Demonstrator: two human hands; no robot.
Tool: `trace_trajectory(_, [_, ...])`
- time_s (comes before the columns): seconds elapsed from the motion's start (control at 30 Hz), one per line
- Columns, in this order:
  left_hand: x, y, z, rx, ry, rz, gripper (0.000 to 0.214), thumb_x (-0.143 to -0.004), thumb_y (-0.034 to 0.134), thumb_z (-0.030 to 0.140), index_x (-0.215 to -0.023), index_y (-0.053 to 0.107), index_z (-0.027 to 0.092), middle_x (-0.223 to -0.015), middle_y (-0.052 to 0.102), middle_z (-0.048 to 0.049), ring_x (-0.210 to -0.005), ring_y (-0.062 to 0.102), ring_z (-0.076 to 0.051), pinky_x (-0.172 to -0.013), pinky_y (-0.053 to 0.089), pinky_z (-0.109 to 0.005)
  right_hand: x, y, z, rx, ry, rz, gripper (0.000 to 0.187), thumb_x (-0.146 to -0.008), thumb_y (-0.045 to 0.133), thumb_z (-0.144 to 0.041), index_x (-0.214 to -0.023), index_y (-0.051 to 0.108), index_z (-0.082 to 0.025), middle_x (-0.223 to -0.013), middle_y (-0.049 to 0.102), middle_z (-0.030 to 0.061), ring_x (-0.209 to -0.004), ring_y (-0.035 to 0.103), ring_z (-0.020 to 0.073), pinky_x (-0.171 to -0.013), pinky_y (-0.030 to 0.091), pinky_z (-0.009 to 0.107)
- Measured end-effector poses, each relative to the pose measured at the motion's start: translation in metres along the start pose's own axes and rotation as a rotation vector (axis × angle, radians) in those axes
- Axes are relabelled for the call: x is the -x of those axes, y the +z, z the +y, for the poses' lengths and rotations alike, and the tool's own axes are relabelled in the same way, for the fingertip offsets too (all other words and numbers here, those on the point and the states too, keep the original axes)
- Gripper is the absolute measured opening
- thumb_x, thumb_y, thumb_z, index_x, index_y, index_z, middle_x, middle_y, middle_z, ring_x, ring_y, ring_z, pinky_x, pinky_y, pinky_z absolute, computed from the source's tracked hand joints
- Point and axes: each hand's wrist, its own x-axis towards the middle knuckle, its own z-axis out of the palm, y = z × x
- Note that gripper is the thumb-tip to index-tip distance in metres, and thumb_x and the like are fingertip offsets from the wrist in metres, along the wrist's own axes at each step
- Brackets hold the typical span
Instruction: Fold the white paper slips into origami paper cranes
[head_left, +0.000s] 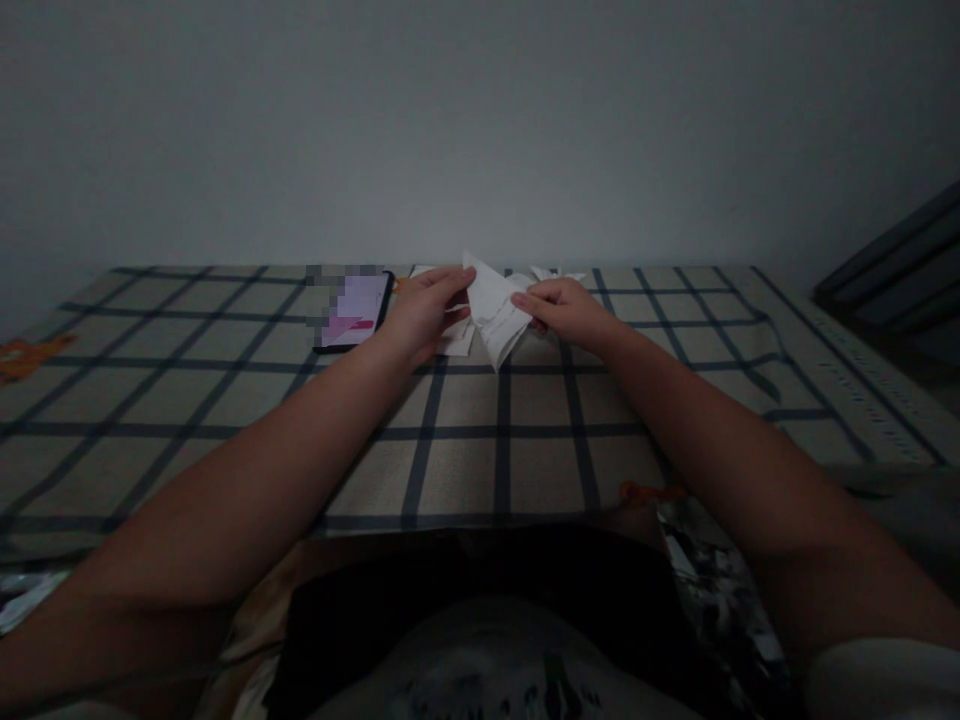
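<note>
A white sheet of paper [491,300], folded to a pointed shape, is held up just above the table, with faint marks on its surface. My right hand [566,308] pinches its right side, thumb on the near face and the other fingers curled behind. At the upper left edge, my left hand [427,308] grips the paper with its fingertips, while its lower fingers stay slightly apart. Another flat white paper [456,342] lies partly hidden beneath my left hand. Behind my right hand, a folded white paper piece with pointed ends [559,273] rests on the cloth.
A phone [356,315] with a lit screen, partly pixelated, lies left of my left hand. The checked tablecloth [465,460] covers the table, which meets a plain wall [480,130] at the back. A dark slanted object [900,260] stands beyond the right edge.
</note>
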Motion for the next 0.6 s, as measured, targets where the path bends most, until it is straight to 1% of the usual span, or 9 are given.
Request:
trace_trajectory(0.1, [-0.002, 0.000, 0.000, 0.017, 0.012, 0.035, 0.024, -0.073, 0.091, 0.032, -0.084, 0.075, 0.018, -0.087, 0.074, 0.0002, -0.079, 0.065, -0.010, -0.075, 0.050, -0.021, 0.000, 0.000, 0.000, 0.017, -0.015, 0.002, 0.052, -0.102, 0.056, -0.050, -0.059, 0.048, -0.021, -0.056, 0.045, -0.0044, -0.054, 0.039, 0.0090, -0.056, 0.029, 0.028])
trace_trajectory(0.2, [-0.003, -0.001, -0.002, 0.024, 0.020, 0.047, 0.023, -0.073, 0.089, 0.032, -0.084, 0.074, 0.018, -0.087, 0.074, -0.0003, -0.080, 0.065, -0.011, -0.075, 0.050, -0.021, 0.000, -0.001, 0.000, 0.050, -0.018, -0.001, 0.052, -0.101, 0.054, -0.053, -0.061, 0.048, -0.021, -0.057, 0.045, -0.0041, -0.055, 0.040, 0.0095, -0.057, 0.029, 0.029])
trace_trajectory(0.27, [-0.004, -0.002, -0.003, 0.020, 0.025, 0.054, 0.023, -0.075, 0.088, 0.034, -0.082, 0.072, 0.019, -0.085, 0.073, -0.0002, -0.079, 0.064, -0.011, -0.075, 0.050, -0.023, -0.001, -0.001, -0.001, 0.080, -0.025, -0.009, 0.051, -0.100, 0.054, -0.053, -0.061, 0.047, -0.021, -0.058, 0.045, -0.0041, -0.056, 0.041, 0.0098, -0.058, 0.029, 0.029])
trace_trajectory(0.4, [-0.007, -0.003, -0.007, -0.006, 0.065, 0.071, 0.028, -0.077, 0.089, 0.041, -0.083, 0.072, 0.020, -0.085, 0.072, -0.0004, -0.080, 0.065, -0.013, -0.076, 0.050, -0.024, -0.001, -0.001, -0.003, 0.105, -0.028, -0.016, 0.051, -0.100, 0.054, -0.052, -0.061, 0.044, -0.022, -0.057, 0.040, -0.0049, -0.058, 0.037, 0.0097, -0.059, 0.028, 0.030])
trace_trajectory(0.5, [-0.010, -0.004, -0.010, 0.020, 0.090, 0.099, 0.030, -0.073, 0.093, 0.040, -0.085, 0.074, 0.020, -0.089, 0.074, -0.0008, -0.083, 0.066, -0.013, -0.076, 0.050, -0.023, 0.000, -0.001, -0.004, 0.115, -0.031, -0.020, 0.052, -0.101, 0.053, -0.054, -0.061, 0.044, -0.022, -0.058, 0.040, -0.0047, -0.058, 0.037, 0.0102, -0.060, 0.028, 0.029])
trace_trajectory(0.6, [-0.012, -0.005, -0.012, 0.041, 0.105, 0.121, 0.030, -0.069, 0.095, 0.035, -0.091, 0.078, 0.021, -0.099, 0.077, -0.0011, -0.088, 0.067, -0.013, -0.077, 0.050, -0.022, 0.000, -0.001, -0.004, 0.121, -0.041, -0.025, 0.052, -0.102, 0.054, -0.053, -0.061, 0.042, -0.022, -0.058, 0.040, -0.0047, -0.058, 0.038, 0.0106, -0.060, 0.028, 0.029])
